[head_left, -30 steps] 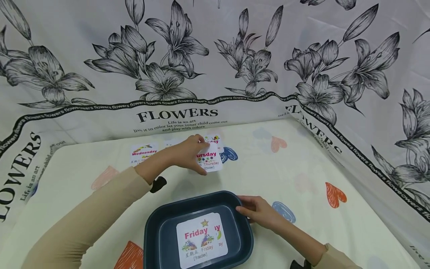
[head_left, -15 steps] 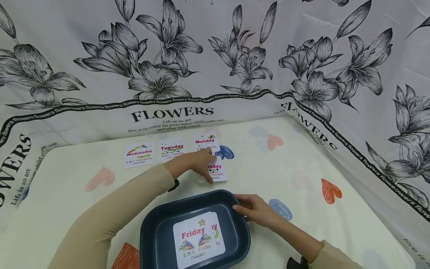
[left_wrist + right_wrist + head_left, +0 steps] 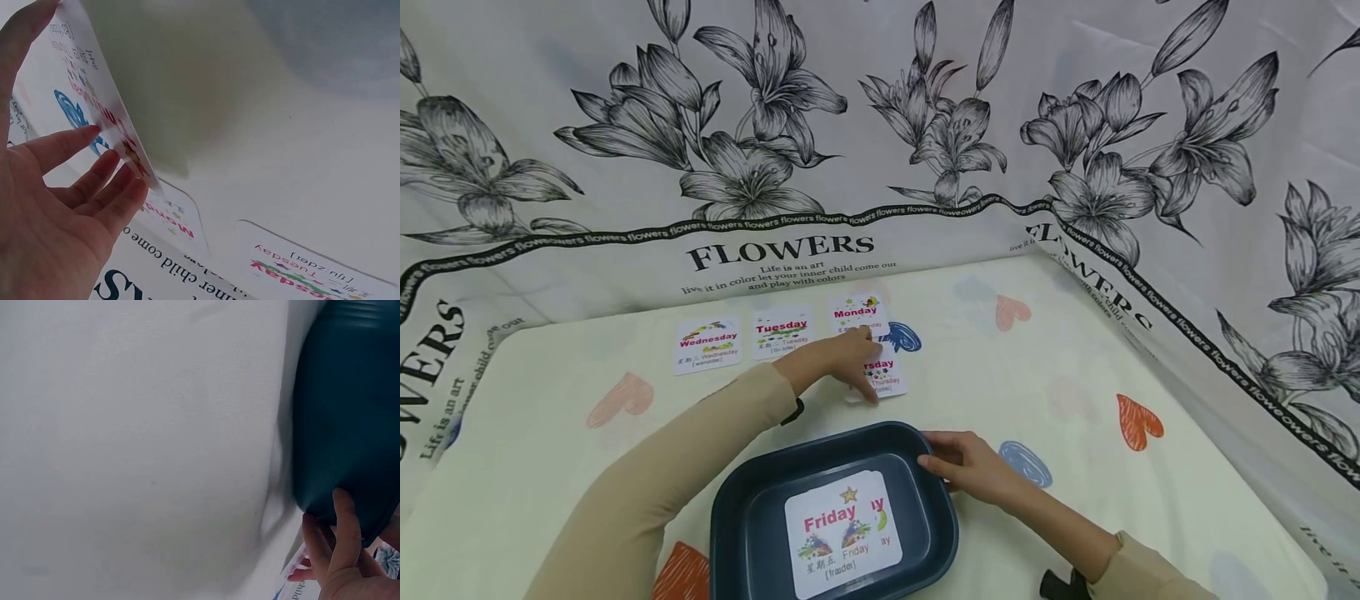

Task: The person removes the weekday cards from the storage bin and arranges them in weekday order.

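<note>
My left hand (image 3: 850, 362) holds the Thursday card (image 3: 891, 381) between thumb and fingertips, at its opposite edges. In the left wrist view this card (image 3: 100, 94) stands tilted above the tablecloth. The Monday card (image 3: 855, 312) lies just behind it, its lower part covered. With the thumb over the rim, my right hand (image 3: 977, 471) grips the far right corner of a dark blue tray (image 3: 760, 533). Inside the tray, a Friday card (image 3: 827, 568) overlaps another card (image 3: 883, 522), mostly hidden. The right wrist view shows the tray's outer side (image 3: 344, 412) and my fingers at its corner.
Tuesday (image 3: 782, 333) and Wednesday (image 3: 708, 346) cards lie flat in a row left of Monday. The cream tablecloth (image 3: 1060, 533) has printed hearts. A flowered curtain (image 3: 880, 150) rises along the table's back and right edges.
My left hand has brought the Thursday card toward me and slightly right, uncovering more of Monday and Tuesday. My right hand keeps its grip on the tray. The head view has shifted a little.
</note>
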{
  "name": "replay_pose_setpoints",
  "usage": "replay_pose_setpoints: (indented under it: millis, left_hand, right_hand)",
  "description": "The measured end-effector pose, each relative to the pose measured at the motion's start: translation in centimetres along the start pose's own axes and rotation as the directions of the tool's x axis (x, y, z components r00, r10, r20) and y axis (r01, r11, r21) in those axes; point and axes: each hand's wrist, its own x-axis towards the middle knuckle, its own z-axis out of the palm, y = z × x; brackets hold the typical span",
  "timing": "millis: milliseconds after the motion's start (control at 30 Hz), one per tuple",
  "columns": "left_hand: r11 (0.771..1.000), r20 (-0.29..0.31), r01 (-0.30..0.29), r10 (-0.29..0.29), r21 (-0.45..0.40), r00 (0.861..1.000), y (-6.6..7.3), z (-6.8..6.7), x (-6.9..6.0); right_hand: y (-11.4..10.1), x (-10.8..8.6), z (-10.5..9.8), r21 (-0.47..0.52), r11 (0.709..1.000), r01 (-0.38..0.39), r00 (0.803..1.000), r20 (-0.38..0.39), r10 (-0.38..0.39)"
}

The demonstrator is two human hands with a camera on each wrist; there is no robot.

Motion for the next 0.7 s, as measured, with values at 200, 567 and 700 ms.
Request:
replay_pose_setpoints:
  millis: [200, 567, 700]
  left_hand:
    - [1.0, -0.015, 0.009, -0.009, -0.006, 1.0, -0.2, 0.4, 0.2]
    - [1.0, -0.043, 0.01, -0.009, 0.023, 0.999, -0.7, 0.7, 0.3]
    - [1.0, -0.075, -0.011, 0.013, 0.029, 0.997, -0.8, 0.0, -0.2]
  right_hand:
    - [0.1, 0.0, 0.0, 0.017, 1.0, 0.004, 1.0, 0.002, -0.004]
    - [0.2, 0.1, 0.1, 0.002, 1.0, 0.012, 1.0, -0.008, -0.012]
    - [0.3, 0.1, 0.1, 0.0, 1.0, 0.017, 1.0, -0.008, -0.017]
